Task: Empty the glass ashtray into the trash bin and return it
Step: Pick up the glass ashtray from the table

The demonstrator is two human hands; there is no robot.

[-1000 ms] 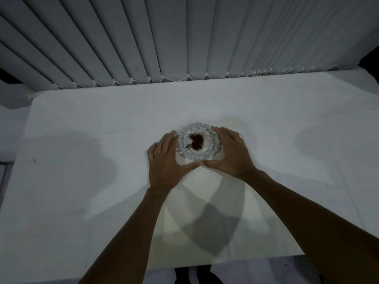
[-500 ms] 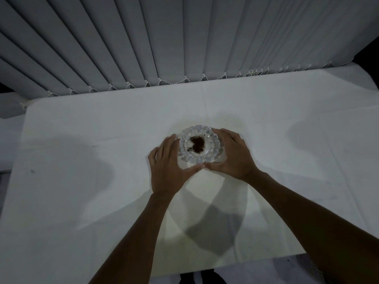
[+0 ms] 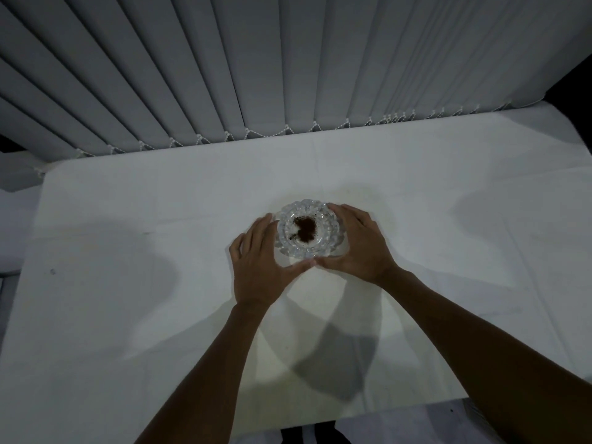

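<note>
Glass ashtray (image 3: pixel 308 233) sits mid-desk (image 3: pixel 160 283), mouth straight up, round, no long axis, dark ash pooled inside. Left hand (image 3: pixel 261 267) and right hand (image 3: pixel 358 245) cup its sides, fingers spread, thumb tips meeting at its near edge.

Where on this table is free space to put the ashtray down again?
Bare table left of the left hand, right of the right hand, and toward the blinds. Crowded only around the ashtray.
</note>
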